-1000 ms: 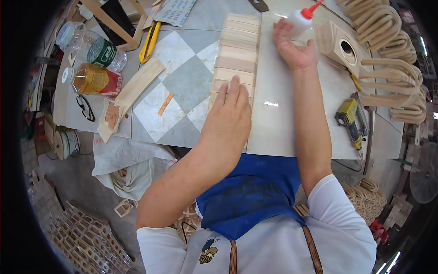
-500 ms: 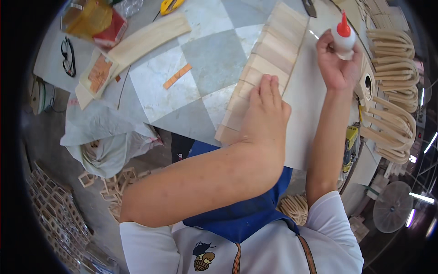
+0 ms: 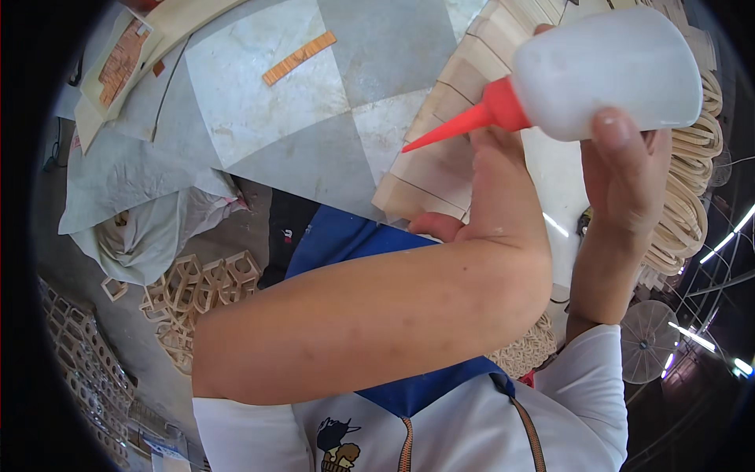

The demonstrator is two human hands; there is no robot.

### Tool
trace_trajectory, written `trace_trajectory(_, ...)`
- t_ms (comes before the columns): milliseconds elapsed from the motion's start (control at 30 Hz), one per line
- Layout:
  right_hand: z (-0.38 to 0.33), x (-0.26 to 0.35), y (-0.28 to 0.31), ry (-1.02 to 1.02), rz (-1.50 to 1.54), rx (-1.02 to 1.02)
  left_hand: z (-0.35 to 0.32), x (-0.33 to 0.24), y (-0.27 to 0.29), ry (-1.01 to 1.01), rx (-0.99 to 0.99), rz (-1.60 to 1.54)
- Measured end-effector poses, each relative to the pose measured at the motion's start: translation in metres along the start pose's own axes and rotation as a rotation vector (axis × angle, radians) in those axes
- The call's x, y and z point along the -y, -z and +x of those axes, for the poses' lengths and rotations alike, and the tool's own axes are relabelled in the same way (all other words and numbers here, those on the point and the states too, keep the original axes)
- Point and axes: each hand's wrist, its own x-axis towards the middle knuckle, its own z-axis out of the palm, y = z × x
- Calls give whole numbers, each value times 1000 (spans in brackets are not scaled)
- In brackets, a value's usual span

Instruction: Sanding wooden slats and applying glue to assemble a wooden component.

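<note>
Right hand (image 3: 629, 177) is pinching a red-nozzled bottle (image 3: 609, 75).
By the near edge of the table (image 3: 303, 177), the left hand (image 3: 503, 177) is resting on wood strips (image 3: 425, 182), finger spread unclear.

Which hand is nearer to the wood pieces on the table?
Left. The left hand lies over the wood pieces; the right hand is off to their right, holding the bottle.

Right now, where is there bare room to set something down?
Bare: the checkered tabletop between the orange strip and the wooden row, and from the strip to the near edge. Crowded: that row, behind the left hand and the bottle in the right hand; the right side, with bent wooden loops.
</note>
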Motion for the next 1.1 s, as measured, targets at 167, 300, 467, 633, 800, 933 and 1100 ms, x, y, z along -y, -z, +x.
trace_trajectory(167,-4,11,-20,-47,-81,31,-6,0,2,-57,30,23)
trace_trajectory(300,-6,21,-36,-117,-66,42,-10,-3,4,-112,51,42)
trace_trajectory(467,-13,22,-42,-111,-61,46,-12,-4,9,-188,64,71)
trace_trajectory(633,-17,19,-46,-61,-49,60,-13,-4,13,-257,82,98)
trace_trajectory(800,-14,27,-58,-219,154,62,-13,-2,18,-329,106,127)
trace_trajectory(933,-14,33,-61,-283,210,50,-11,-1,22,-389,117,161)
trace_trajectory(1100,-15,38,-64,-311,196,34,-10,0,25,-461,139,203)
